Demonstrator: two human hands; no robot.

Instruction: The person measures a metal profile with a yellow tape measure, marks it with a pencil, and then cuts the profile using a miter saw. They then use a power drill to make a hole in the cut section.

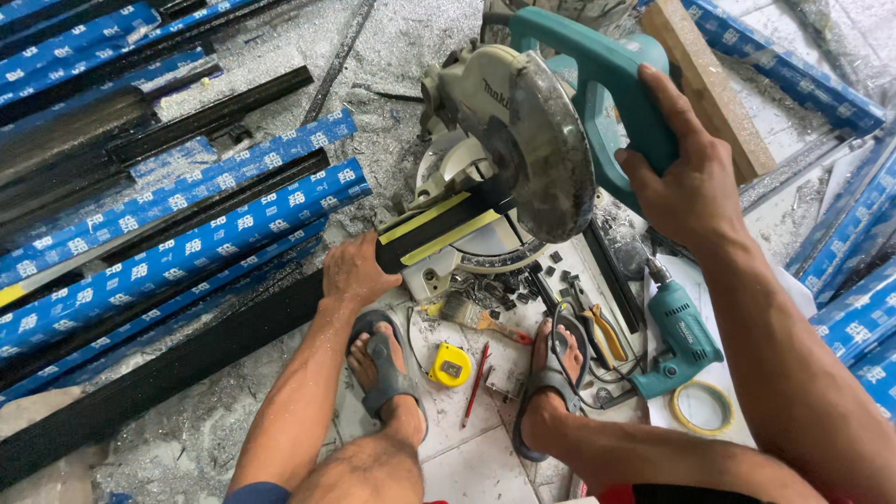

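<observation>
Starting at the left of the frame, blue-wrapped profiles (187, 233) lie stacked on the floor. Left hand (355, 273) presses flat on a black profile (439, 233) at center, fingers together. Right hand (686, 177), upper right, has fingers curled tight around the teal miter saw (541, 131) handle.

Worn on the head, aimed steeply down and slightly forward. Close enough to fill mid-frame with the mitre saw (523, 140), set at twelve o'clock from the sandalled feet (387, 369) at the lower edge. Left hand (355, 271) entering from about seven o'clock, right hand (695, 177) from five o'clock. Blue-wrapped profiles (187, 233) stretching off toward nine and ten o'clock. Only one view (so nothing shared between two).
</observation>
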